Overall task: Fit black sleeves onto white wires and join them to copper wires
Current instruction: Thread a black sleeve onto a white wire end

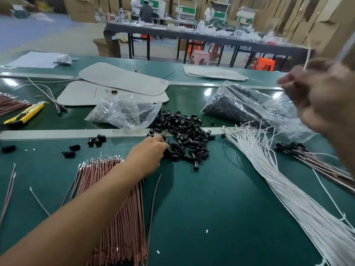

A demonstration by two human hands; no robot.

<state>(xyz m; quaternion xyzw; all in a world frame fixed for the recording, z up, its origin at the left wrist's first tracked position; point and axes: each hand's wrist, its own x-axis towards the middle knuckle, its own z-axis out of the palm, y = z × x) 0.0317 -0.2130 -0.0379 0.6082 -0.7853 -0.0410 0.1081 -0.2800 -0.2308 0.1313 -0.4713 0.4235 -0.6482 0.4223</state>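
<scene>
The loose heap of small black plastic sleeves (189,139) lies in the middle of the green tabletop (211,208), spilling across the pale metal strip (57,134) that runs from side to side. Your left hand (148,152) reaches to the near left edge of that heap, its fingers (162,144) curled down among the sleeves; whether they have hold of one is hidden. Your right hand (317,98) is raised at the upper right, blurred, its fingers pinched on a thin white wire (308,56) that rises above them. Below that hand, the long bundle of white wires (278,179) fans across the right side of the tabletop, its ends near the heap. Under your left forearm lies the bundle of copper-coloured wires (119,208) with metal terminals at their far ends. Just beyond the white bundle, at the right edge, rest copper-coloured wires with black sleeves on their ends (307,158). Behind the heap sit two clear plastic bags holding dark parts, one (126,110) touching the heap, the other (249,104) further right. A yellow utility knife (25,116) lies at the far left, and flat grey pads (123,79) lie beyond the bags.
</scene>
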